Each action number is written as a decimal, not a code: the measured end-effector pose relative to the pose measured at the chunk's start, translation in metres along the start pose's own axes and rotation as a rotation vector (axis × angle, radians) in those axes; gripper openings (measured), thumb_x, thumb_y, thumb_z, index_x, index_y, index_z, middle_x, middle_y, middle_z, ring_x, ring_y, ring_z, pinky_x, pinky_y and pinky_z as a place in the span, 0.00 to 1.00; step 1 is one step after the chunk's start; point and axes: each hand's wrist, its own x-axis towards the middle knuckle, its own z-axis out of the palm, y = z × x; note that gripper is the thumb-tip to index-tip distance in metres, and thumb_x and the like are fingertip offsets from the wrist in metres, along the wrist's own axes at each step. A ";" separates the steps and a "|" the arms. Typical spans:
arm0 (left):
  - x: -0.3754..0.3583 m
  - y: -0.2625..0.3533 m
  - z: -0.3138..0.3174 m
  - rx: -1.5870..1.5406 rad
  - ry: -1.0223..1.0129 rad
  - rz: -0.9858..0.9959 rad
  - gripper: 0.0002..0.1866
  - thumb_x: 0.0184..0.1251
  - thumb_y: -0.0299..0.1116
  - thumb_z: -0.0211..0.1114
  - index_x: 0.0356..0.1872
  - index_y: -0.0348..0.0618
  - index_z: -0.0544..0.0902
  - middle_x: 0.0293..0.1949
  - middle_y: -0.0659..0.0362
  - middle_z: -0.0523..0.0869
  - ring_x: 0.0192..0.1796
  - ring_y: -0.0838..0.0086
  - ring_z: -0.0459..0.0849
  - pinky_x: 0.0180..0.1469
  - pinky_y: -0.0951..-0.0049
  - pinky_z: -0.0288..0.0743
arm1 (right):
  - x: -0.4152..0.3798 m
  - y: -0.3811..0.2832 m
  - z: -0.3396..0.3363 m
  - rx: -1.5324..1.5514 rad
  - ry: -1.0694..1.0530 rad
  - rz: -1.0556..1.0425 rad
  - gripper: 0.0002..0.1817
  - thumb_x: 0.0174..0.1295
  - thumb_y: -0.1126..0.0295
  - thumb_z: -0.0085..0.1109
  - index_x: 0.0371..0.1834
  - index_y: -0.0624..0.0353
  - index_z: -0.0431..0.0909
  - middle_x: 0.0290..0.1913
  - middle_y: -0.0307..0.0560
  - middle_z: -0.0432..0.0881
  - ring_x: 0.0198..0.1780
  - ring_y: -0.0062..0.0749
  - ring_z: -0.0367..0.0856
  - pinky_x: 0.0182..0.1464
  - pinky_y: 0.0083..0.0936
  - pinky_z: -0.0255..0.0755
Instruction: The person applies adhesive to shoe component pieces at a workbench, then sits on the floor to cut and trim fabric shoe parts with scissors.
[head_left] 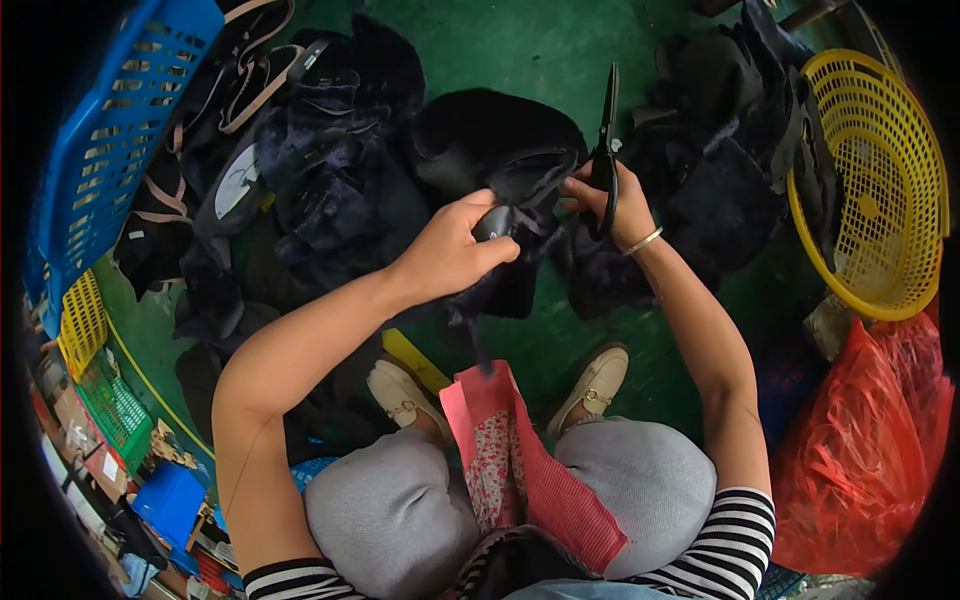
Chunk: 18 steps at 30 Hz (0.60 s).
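My left hand [455, 248] is closed on a black fabric piece [500, 125] with a furry surface, thumb and fingers pinching its folded lower edge. A small smooth dark part [490, 224] shows between those fingers. My right hand [628, 205] is closed around black scissors [608, 135], their blades together and pointing away from me. Its thumb and fingertips also touch the right edge of the same fabric piece. Below my hands, a pink cloth [575, 505] with a floral patch lies between my knees.
Heaps of dark furry pieces [345, 190] lie left and right on the green floor [480, 50]. A blue basket [75, 190] stands at left. At right are a yellow basket [815, 235] and a red plastic bag [860, 450]. My shoes [595, 385] are below the work.
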 end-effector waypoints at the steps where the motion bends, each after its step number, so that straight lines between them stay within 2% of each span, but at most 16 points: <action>1: -0.005 0.009 0.002 0.002 -0.004 0.002 0.15 0.51 0.24 0.58 0.42 0.33 0.79 0.35 0.60 0.78 0.36 0.78 0.76 0.38 0.77 0.70 | -0.005 -0.001 -0.001 0.062 -0.082 0.012 0.14 0.56 0.72 0.65 0.39 0.66 0.70 0.37 0.45 0.80 0.38 0.29 0.82 0.40 0.24 0.79; 3: -0.012 0.023 0.010 -0.471 -0.124 -0.065 0.23 0.52 0.23 0.57 0.54 0.36 0.75 0.39 0.63 0.79 0.37 0.82 0.76 0.40 0.80 0.71 | -0.028 -0.024 0.009 0.295 -0.223 0.044 0.18 0.56 0.70 0.66 0.45 0.65 0.71 0.36 0.42 0.80 0.39 0.28 0.82 0.43 0.25 0.79; 4: -0.013 0.027 0.016 -0.532 -0.140 -0.009 0.27 0.52 0.22 0.57 0.59 0.37 0.71 0.41 0.64 0.79 0.37 0.85 0.75 0.43 0.81 0.71 | -0.034 -0.017 0.013 0.419 -0.258 0.083 0.18 0.56 0.70 0.66 0.46 0.64 0.71 0.37 0.43 0.80 0.40 0.29 0.81 0.44 0.25 0.78; 5: -0.010 0.023 0.017 -0.533 -0.141 -0.004 0.27 0.52 0.22 0.57 0.59 0.37 0.71 0.41 0.64 0.79 0.37 0.85 0.75 0.43 0.81 0.71 | -0.038 -0.010 0.016 0.545 -0.292 0.124 0.19 0.56 0.69 0.66 0.47 0.63 0.71 0.38 0.43 0.80 0.42 0.29 0.81 0.45 0.25 0.78; 6: -0.007 0.022 0.019 -0.485 -0.220 0.053 0.26 0.52 0.22 0.57 0.57 0.36 0.73 0.44 0.63 0.79 0.39 0.83 0.76 0.44 0.80 0.71 | -0.042 -0.015 0.016 0.674 -0.421 0.261 0.18 0.55 0.69 0.67 0.42 0.66 0.71 0.40 0.51 0.82 0.37 0.28 0.80 0.43 0.24 0.75; 7: -0.008 0.023 0.019 -0.433 -0.281 0.030 0.21 0.50 0.24 0.57 0.50 0.34 0.75 0.51 0.58 0.74 0.45 0.79 0.75 0.50 0.77 0.68 | -0.045 -0.014 0.014 0.719 -0.547 0.277 0.16 0.56 0.70 0.66 0.42 0.65 0.72 0.42 0.51 0.82 0.38 0.29 0.81 0.45 0.24 0.75; 9: -0.009 0.030 0.018 -0.322 -0.404 -0.005 0.14 0.48 0.28 0.58 0.36 0.31 0.80 0.65 0.49 0.64 0.57 0.70 0.72 0.61 0.70 0.62 | -0.053 0.004 0.018 0.641 -0.585 0.181 0.09 0.59 0.77 0.58 0.42 0.63 0.72 0.47 0.50 0.79 0.41 0.31 0.81 0.48 0.26 0.75; 10: -0.012 0.041 0.022 -0.468 -0.429 0.112 0.12 0.48 0.28 0.58 0.32 0.31 0.80 0.66 0.47 0.62 0.59 0.67 0.71 0.62 0.67 0.61 | -0.056 -0.001 0.022 0.643 -0.580 0.181 0.09 0.59 0.77 0.58 0.42 0.63 0.72 0.47 0.50 0.79 0.41 0.31 0.81 0.48 0.26 0.75; 11: -0.015 0.053 0.026 -0.613 -0.452 0.231 0.10 0.47 0.28 0.57 0.28 0.31 0.79 0.67 0.46 0.60 0.60 0.63 0.70 0.63 0.64 0.60 | -0.059 -0.010 0.024 0.612 -0.546 0.284 0.10 0.57 0.79 0.57 0.43 0.62 0.72 0.47 0.50 0.79 0.42 0.31 0.80 0.47 0.26 0.75; 13: -0.023 0.066 0.027 -0.694 -0.447 0.292 0.20 0.50 0.27 0.59 0.47 0.31 0.79 0.58 0.54 0.74 0.52 0.77 0.74 0.55 0.75 0.65 | -0.047 0.013 0.013 0.780 -0.508 0.379 0.15 0.53 0.81 0.58 0.44 0.60 0.72 0.46 0.50 0.79 0.43 0.31 0.80 0.45 0.25 0.75; 14: -0.027 0.063 0.025 -0.618 -0.456 0.223 0.19 0.50 0.27 0.59 0.46 0.31 0.79 0.60 0.52 0.71 0.54 0.74 0.74 0.56 0.73 0.64 | -0.041 0.024 0.008 0.864 -0.484 0.426 0.17 0.51 0.82 0.58 0.45 0.60 0.73 0.45 0.49 0.79 0.44 0.32 0.80 0.44 0.25 0.76; 17: -0.035 0.055 0.013 -0.682 -0.381 0.277 0.11 0.48 0.26 0.59 0.36 0.36 0.79 0.63 0.46 0.67 0.58 0.63 0.73 0.58 0.67 0.65 | -0.044 -0.015 -0.014 0.313 -0.288 0.151 0.13 0.54 0.76 0.59 0.43 0.65 0.75 0.38 0.48 0.81 0.36 0.32 0.82 0.38 0.25 0.78; 18: -0.042 0.055 0.005 -0.774 -0.342 0.238 0.09 0.48 0.26 0.59 0.32 0.38 0.78 0.63 0.44 0.66 0.59 0.61 0.72 0.57 0.64 0.67 | -0.039 -0.010 -0.028 0.055 -0.312 0.022 0.11 0.59 0.71 0.57 0.41 0.67 0.77 0.34 0.46 0.82 0.32 0.31 0.83 0.36 0.24 0.79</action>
